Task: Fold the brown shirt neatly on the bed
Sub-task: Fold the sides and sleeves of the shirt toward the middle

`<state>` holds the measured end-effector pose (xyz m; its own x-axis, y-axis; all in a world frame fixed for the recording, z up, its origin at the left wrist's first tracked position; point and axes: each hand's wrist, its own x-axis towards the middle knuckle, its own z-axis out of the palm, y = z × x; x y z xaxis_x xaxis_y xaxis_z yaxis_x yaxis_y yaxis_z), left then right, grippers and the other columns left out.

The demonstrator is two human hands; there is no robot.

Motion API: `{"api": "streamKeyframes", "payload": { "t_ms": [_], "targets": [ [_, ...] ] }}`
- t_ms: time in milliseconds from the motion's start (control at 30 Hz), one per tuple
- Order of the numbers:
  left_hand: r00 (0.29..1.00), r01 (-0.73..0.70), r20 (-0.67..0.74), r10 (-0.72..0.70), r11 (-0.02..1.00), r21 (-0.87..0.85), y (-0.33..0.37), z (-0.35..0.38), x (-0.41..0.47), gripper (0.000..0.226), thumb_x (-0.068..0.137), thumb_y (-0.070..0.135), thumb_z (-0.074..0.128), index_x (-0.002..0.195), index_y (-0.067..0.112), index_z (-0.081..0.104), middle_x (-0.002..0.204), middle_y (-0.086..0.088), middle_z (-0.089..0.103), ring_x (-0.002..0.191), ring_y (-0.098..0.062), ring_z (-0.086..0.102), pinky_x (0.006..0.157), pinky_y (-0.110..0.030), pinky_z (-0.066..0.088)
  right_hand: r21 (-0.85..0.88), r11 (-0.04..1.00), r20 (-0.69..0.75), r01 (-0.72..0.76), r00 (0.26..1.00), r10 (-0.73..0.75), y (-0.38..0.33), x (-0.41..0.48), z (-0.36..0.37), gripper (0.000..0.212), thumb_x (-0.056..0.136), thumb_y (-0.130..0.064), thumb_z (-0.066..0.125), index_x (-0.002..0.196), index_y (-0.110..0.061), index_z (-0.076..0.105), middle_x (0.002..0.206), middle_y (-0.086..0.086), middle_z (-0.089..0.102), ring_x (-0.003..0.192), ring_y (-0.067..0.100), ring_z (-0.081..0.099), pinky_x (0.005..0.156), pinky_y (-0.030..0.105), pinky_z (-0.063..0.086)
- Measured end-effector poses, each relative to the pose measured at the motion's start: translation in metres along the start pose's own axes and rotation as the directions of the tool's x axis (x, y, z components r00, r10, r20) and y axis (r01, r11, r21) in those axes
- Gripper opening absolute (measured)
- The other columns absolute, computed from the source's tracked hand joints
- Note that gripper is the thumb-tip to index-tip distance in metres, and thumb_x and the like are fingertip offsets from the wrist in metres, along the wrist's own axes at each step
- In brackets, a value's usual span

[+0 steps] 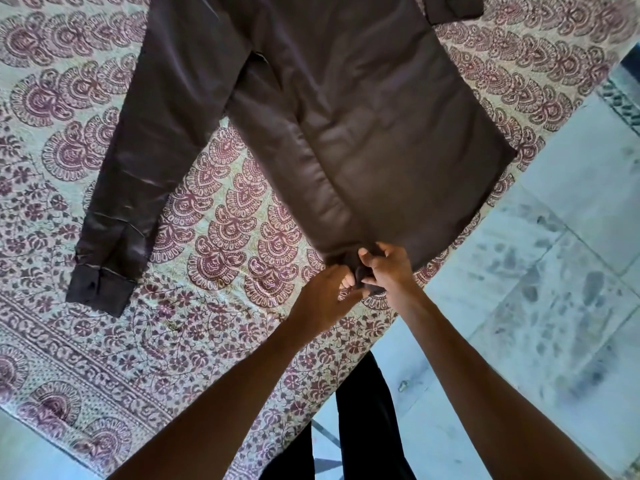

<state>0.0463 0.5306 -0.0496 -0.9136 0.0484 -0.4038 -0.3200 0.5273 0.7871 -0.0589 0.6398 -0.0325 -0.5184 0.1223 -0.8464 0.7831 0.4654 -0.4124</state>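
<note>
The brown shirt [346,126] lies flat on the bed [221,216], its body running from the top of the view down to its near end by the bed's corner. One long sleeve stretches out to the left, its cuff [98,289] near the bedspread's border. My left hand [329,299] and my right hand [388,268] meet at the shirt's near end, both pinching a small bunch of brown cloth there. My fingers hide part of that edge. At the top right, another piece of the shirt [453,8] folds across the body.
The bedspread is cream with maroon paisley print. The bed's corner points toward me, with its edge running along the right. Pale tiled floor [540,306] lies to the right and below. My dark trouser legs [360,427] stand against the bed corner.
</note>
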Motion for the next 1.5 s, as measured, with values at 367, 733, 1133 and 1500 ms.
{"api": "streamKeyframes", "payload": {
  "t_ms": [367,733,1133,1500],
  "targets": [
    [0.911,0.185,-0.353,-0.212,0.977,-0.11,0.022,0.039,-0.023,0.021,0.074,0.002,0.066,0.085,0.012,0.052,0.078,-0.003,0.059,0.069,-0.019,0.056,0.054,-0.024,0.045,0.015,0.997,0.007,0.075,0.997,-0.076,0.016,-0.001,-0.008,0.012,0.087,-0.006,0.07,0.098,-0.004,0.065,0.1,0.02,0.066,0.087,0.032,0.068,0.07,0.047,0.06],
    [0.763,0.303,-0.579,-0.288,0.95,-0.074,0.041,0.086,-0.028,0.01,0.089,0.004,0.046,0.099,0.008,0.044,0.053,-0.007,0.048,0.042,-0.033,0.054,0.036,-0.034,0.037,-0.131,0.958,0.001,0.254,0.967,-0.256,0.046,0.008,-0.021,0.015,0.085,-0.017,0.074,0.094,-0.008,0.067,0.081,0.015,0.072,0.053,0.014,0.069,0.053,0.038,0.061],
    [0.864,0.37,-0.422,-0.274,0.914,0.164,0.049,0.088,-0.025,0.017,0.089,0.009,0.05,0.104,0.014,0.043,0.073,-0.016,0.067,0.069,-0.037,0.069,0.058,-0.044,0.056,-0.308,0.888,-0.075,0.341,0.922,-0.38,0.053,0.009,-0.037,0.034,0.075,-0.042,0.069,0.058,-0.013,0.064,0.057,0.001,0.069,0.057,0.02,0.07,0.061,0.044,0.061],
    [0.858,0.35,-0.471,-0.203,0.903,0.249,0.049,0.082,-0.031,0.035,0.088,0.03,0.062,0.118,0.018,0.048,0.109,-0.004,0.061,0.09,-0.022,0.066,0.069,-0.038,0.059,-0.605,0.694,0.008,0.392,0.874,-0.486,0.024,-0.003,-0.056,0.034,0.082,-0.05,0.067,0.093,-0.018,0.073,0.094,0.008,0.073,0.093,0.03,0.068,0.075,0.036,0.052]
  ]
}}
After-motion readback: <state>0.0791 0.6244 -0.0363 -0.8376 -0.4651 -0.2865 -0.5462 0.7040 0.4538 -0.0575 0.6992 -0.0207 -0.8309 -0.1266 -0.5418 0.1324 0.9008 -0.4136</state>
